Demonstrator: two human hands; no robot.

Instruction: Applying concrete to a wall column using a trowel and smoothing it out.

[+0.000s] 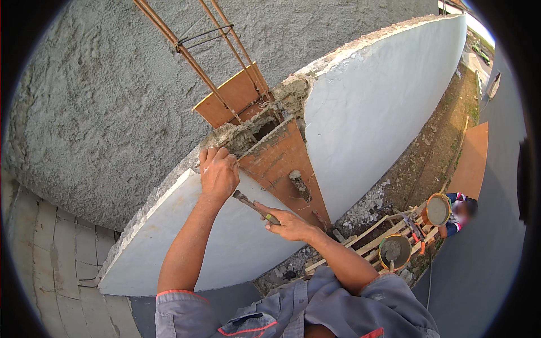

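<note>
My left hand (219,173) rests at the rough broken top edge of the white plastered wall (169,224), its fingers curled over the rim; whether they grip anything is hidden. Lower and to the right, my right hand (287,222) is closed around the handle of a hammer (253,204), whose dark head points up and left. Beside my hands a brown formwork panel (279,164), smeared with mortar, covers a gap in the wall. Behind that gap stands a second brown board (236,95), and rusty steel reinforcing bars (190,59) with a wire tie rise from the opening.
A rough grey rendered wall (105,105) stands behind. Below right, a wooden slat platform (372,245) carries a bucket of mortar (394,252) with a trowel and a saw (414,228). Another person (463,213) is beside a second bucket (437,210). Rubble (363,203) lies along the wall's foot.
</note>
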